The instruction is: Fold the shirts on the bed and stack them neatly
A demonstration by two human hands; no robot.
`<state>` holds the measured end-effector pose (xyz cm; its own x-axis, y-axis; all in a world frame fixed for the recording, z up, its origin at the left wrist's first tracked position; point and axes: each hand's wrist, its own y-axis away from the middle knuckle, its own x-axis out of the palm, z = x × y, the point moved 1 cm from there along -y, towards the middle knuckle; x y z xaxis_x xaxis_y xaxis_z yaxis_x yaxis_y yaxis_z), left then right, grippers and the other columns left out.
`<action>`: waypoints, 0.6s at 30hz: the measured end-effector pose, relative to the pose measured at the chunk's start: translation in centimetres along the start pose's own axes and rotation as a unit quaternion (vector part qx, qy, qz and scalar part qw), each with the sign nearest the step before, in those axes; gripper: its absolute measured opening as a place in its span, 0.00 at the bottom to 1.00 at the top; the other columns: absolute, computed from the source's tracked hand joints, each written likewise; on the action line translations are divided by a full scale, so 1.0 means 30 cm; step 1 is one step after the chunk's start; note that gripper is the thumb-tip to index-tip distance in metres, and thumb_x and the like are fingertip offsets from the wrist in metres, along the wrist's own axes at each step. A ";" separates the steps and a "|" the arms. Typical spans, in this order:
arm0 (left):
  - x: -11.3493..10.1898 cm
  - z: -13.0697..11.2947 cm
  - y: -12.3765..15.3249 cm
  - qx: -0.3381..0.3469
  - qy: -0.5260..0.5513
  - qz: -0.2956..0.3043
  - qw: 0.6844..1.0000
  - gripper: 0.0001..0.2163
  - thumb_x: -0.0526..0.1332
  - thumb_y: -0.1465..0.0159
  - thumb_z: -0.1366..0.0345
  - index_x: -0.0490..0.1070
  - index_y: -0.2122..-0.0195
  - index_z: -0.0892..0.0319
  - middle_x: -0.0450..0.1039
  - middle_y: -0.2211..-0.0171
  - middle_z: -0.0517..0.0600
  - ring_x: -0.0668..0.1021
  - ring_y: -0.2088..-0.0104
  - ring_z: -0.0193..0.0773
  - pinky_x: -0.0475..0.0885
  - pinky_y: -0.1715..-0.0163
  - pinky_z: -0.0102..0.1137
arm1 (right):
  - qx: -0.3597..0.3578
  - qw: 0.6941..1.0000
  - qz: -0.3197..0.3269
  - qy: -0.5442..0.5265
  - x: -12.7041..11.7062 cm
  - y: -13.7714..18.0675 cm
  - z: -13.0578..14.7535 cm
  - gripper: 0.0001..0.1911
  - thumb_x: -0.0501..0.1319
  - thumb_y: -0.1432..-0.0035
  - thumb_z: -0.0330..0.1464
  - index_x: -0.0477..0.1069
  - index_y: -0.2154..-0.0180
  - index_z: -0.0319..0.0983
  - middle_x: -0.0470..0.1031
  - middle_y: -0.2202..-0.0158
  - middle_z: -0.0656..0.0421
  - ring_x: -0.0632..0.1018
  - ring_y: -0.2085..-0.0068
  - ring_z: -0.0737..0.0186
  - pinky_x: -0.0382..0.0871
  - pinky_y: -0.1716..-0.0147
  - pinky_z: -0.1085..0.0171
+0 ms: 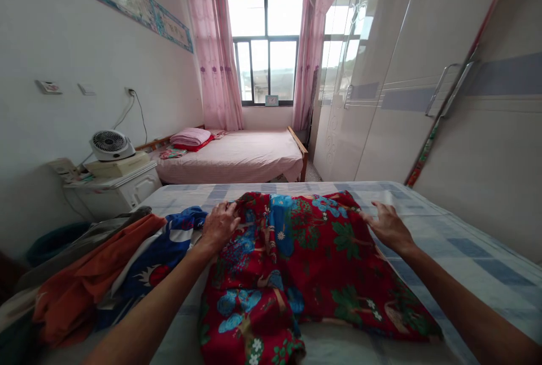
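Note:
Red shorts (322,263) with blue flowers, green leaves and small white blossoms lie spread on the bed in front of me. One leg, on the left side, is bunched and creased, while the other lies flatter to the right. At the upper left corner of the shorts rests my left hand (221,223), its fingers laid loosely on the cloth. My right hand (388,225) is at the upper right edge, fingers apart, the thumb side touching or very close to the fabric.
Left of the shorts lie a blue and white garment (156,260), an orange garment (93,275) and a grey one (84,241). A checked sheet (474,249) covers the bed. Beyond are a pink bed (245,153), a nightstand (127,187) with a fan (112,144), and wardrobes (393,71).

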<state>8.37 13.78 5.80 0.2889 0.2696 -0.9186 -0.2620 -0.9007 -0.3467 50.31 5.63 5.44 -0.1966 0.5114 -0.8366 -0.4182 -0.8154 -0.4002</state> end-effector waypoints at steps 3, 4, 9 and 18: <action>-0.042 0.057 0.220 0.147 0.116 0.136 0.973 0.21 0.59 0.40 0.57 0.65 0.44 0.49 0.58 0.39 0.52 0.66 0.43 0.47 0.63 0.45 0.38 | -0.073 0.991 0.107 -0.027 -0.009 0.215 -0.088 0.28 0.51 0.44 0.47 0.64 0.47 0.38 0.66 0.45 0.48 0.70 0.47 0.51 0.64 0.49 0.56; -0.053 0.079 0.298 0.169 0.145 0.197 0.955 0.27 0.62 0.44 0.55 0.60 0.42 0.43 0.54 0.37 0.49 0.64 0.41 0.48 0.63 0.45 0.39 | -0.125 0.978 0.161 -0.041 -0.019 0.292 -0.117 0.27 0.53 0.44 0.47 0.64 0.46 0.43 0.65 0.43 0.52 0.69 0.45 0.52 0.64 0.48 0.57; -0.040 0.090 0.497 0.187 0.183 0.232 0.937 0.23 0.63 0.45 0.62 0.67 0.47 0.41 0.61 0.40 0.47 0.66 0.42 0.47 0.64 0.45 0.39 | -0.258 0.938 0.229 -0.034 -0.029 0.494 -0.186 0.21 0.57 0.46 0.42 0.68 0.49 0.52 0.65 0.42 0.58 0.67 0.44 0.51 0.67 0.50 0.56; -0.253 0.051 0.363 0.055 0.281 0.071 0.956 0.15 0.54 0.39 0.56 0.74 0.58 0.56 0.76 0.59 0.51 0.76 0.58 0.45 0.70 0.55 0.32 | -0.165 0.973 0.108 -0.122 -0.220 0.375 -0.076 0.15 0.53 0.43 0.44 0.73 0.62 0.45 0.77 0.64 0.57 0.77 0.64 0.55 0.72 0.65 0.62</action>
<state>1.92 2.46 8.71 0.6835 -0.1056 -0.7223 -0.4212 -0.8651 -0.2722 48.94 -7.55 5.61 -0.4701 0.3352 -0.8165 -0.0440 -0.9328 -0.3576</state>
